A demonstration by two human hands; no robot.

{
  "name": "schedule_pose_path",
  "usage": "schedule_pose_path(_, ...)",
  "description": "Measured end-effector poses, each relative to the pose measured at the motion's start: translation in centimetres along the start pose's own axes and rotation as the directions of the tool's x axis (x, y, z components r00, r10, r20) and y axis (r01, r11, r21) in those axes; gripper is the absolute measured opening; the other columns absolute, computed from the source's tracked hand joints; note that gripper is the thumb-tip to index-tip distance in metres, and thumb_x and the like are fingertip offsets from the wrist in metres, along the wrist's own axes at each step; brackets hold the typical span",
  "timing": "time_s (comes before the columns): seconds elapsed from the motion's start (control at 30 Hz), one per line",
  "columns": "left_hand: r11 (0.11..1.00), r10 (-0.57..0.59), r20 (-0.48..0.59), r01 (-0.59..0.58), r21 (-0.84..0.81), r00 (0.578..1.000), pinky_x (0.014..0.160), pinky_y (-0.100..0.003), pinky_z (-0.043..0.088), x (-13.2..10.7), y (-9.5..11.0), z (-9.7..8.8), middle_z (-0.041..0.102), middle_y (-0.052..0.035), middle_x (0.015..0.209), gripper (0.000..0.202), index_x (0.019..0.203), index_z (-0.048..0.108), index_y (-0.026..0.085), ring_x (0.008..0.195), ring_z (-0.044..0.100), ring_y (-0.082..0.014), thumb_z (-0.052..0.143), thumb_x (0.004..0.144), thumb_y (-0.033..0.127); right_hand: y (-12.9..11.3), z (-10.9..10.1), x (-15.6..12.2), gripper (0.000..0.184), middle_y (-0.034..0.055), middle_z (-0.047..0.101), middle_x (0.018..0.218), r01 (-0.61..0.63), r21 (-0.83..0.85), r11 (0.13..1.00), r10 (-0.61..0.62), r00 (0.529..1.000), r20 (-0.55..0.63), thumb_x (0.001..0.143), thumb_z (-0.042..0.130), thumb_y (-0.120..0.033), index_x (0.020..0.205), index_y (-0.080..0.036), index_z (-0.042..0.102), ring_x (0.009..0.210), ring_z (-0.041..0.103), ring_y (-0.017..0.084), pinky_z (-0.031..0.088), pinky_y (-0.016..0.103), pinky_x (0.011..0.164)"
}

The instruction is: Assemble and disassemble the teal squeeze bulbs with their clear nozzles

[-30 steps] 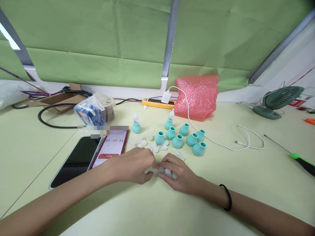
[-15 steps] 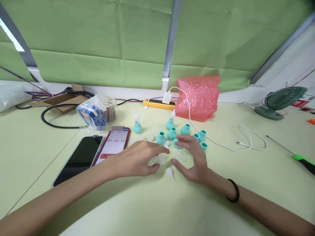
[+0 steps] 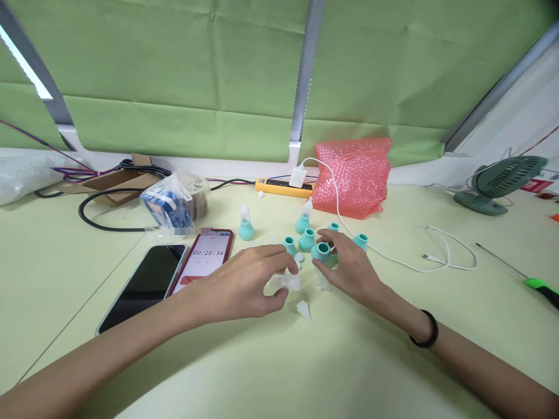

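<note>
My right hand (image 3: pixel 347 262) has its thumb and fingers around a teal squeeze bulb (image 3: pixel 322 252), whose open neck faces up. My left hand (image 3: pixel 251 282) hovers low over the table, its thumb and fingers apart on either side of a clear plastic tube (image 3: pixel 288 282). Another clear piece (image 3: pixel 324 282) lies beneath my right hand. A small white tip (image 3: pixel 304 311) rests on the table in front. Behind the hands stand more open teal bulbs (image 3: pixel 307 239). Two bulbs carry clear tops with white tips: one at the left (image 3: pixel 246 228), one at the back (image 3: pixel 303 223).
Two phones lie at left, a dark one (image 3: pixel 144 285) and one showing a timer (image 3: pixel 205 256). Farther back are a plastic-wrapped bundle (image 3: pixel 174 201), a yellow power strip (image 3: pixel 279 187) and a pink bubble-wrap pack (image 3: pixel 351 177). A white cable (image 3: pixel 393 265), screwdriver (image 3: pixel 535 284) and green fan (image 3: pixel 502 180) are at right.
My right hand has closed around a teal bulb and shifted it slightly. My left hand stays near the clear tube, with its fingers curled a little more. The view has shifted slightly.
</note>
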State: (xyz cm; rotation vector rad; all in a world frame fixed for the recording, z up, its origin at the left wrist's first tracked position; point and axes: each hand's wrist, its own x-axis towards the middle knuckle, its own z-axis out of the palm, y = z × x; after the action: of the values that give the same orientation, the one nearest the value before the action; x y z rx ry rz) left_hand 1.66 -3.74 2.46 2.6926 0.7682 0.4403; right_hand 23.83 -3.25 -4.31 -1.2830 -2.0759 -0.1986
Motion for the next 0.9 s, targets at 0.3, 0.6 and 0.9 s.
schedule_pose_path(0.3, 0.981, -0.020, -0.162, -0.012, -0.195, 0.987, 0.058, -0.020, 0.039, -0.2, 1.1, -1.0, 0.052, 0.0004, 0.075, 0.024, 0.098, 0.057, 0.019, 0.065, 0.049, -0.0095, 0.052, 0.074, 0.017, -5.5, -3.5, -0.3, 0.031, 0.0020, 0.059, 0.078, 0.094, 0.423, 0.901, -0.078, 0.995, -0.057, 0.067, 0.057, -0.010, 0.095, -0.022, 0.051, 0.071, 0.052, 0.016, 0.047, 0.030, 0.061)
schedule_pose_path(0.6, 0.933, -0.056, -0.100, 0.016, -0.361, 0.993, 0.068, -0.023, 0.044, -0.4, 1.6, -1.9, 0.057, -0.0004, 0.087, 0.023, 0.101, 0.055, 0.021, 0.074, 0.051, -0.0106, 0.052, 0.078, 0.021, -5.6, -4.0, -0.7, 0.039, 0.0060, 0.058, 0.096, 0.152, 0.435, 0.887, -0.128, 0.988, -0.084, 0.076, 0.047, -0.007, 0.112, -0.022, 0.042, 0.095, 0.053, 0.020, 0.047, 0.037, 0.079)
schedule_pose_path(0.9, 0.790, -0.140, -0.120, 0.038, -0.612, 0.983, 0.063, -0.019, 0.047, -0.2, 1.5, -1.0, 0.057, 0.0009, 0.082, 0.014, 0.085, 0.058, 0.017, 0.071, 0.053, -0.0085, 0.061, 0.071, 0.020, -6.1, -4.1, -0.4, 0.029, 0.0016, 0.064, 0.075, 0.266, 0.303, 0.915, -0.202, 0.953, -0.228, 0.068, 0.062, -0.010, 0.091, -0.022, 0.051, 0.061, 0.057, 0.015, 0.043, 0.034, 0.060)
